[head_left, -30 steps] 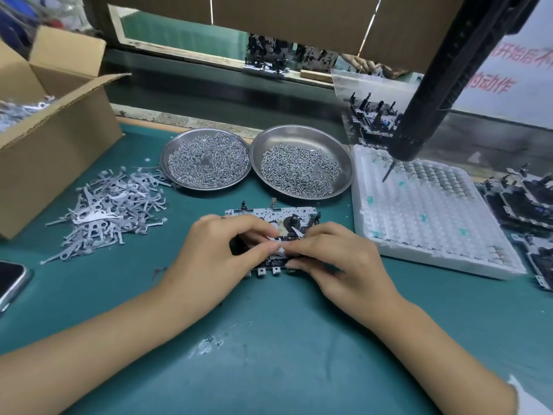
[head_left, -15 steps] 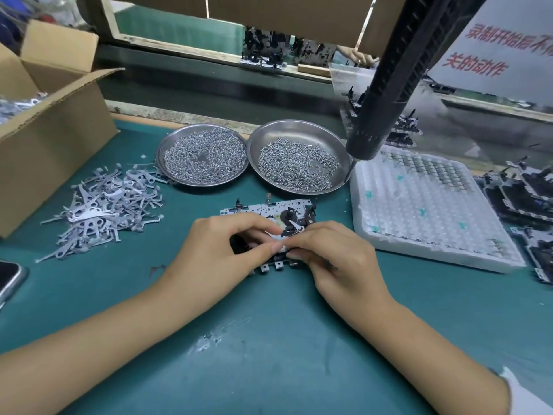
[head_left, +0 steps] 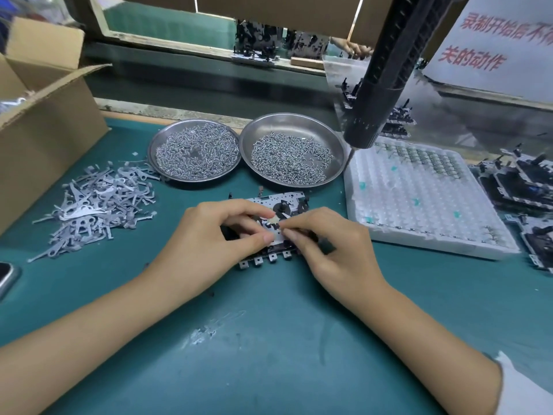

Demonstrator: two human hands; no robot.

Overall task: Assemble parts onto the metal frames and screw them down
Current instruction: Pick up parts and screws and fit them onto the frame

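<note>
A metal frame [head_left: 278,205] with black parts and a row of tabs along its near edge lies flat on the green mat in the middle. My left hand [head_left: 209,244] rests on its left half, with thumb and fingers pinching a small flat metal part [head_left: 273,221] on top of the frame. My right hand [head_left: 332,244] meets it from the right, fingertips pinching the same small part. Most of the frame's middle is hidden under both hands. A black electric screwdriver [head_left: 380,85] hangs above the right dish, bit pointing down.
Two steel dishes of screws [head_left: 194,151] [head_left: 291,158] stand behind the frame. A pile of grey metal levers [head_left: 95,202] lies at the left, next to a cardboard box [head_left: 45,121]. A white foam tray [head_left: 419,199] and finished assemblies [head_left: 520,181] are at the right. A phone [head_left: 6,278] sits at the left edge.
Both hands have stayed on the frame, still working the small part. The hanging screwdriver has swung leftward, from over the white tray to over the right dish's edge.
</note>
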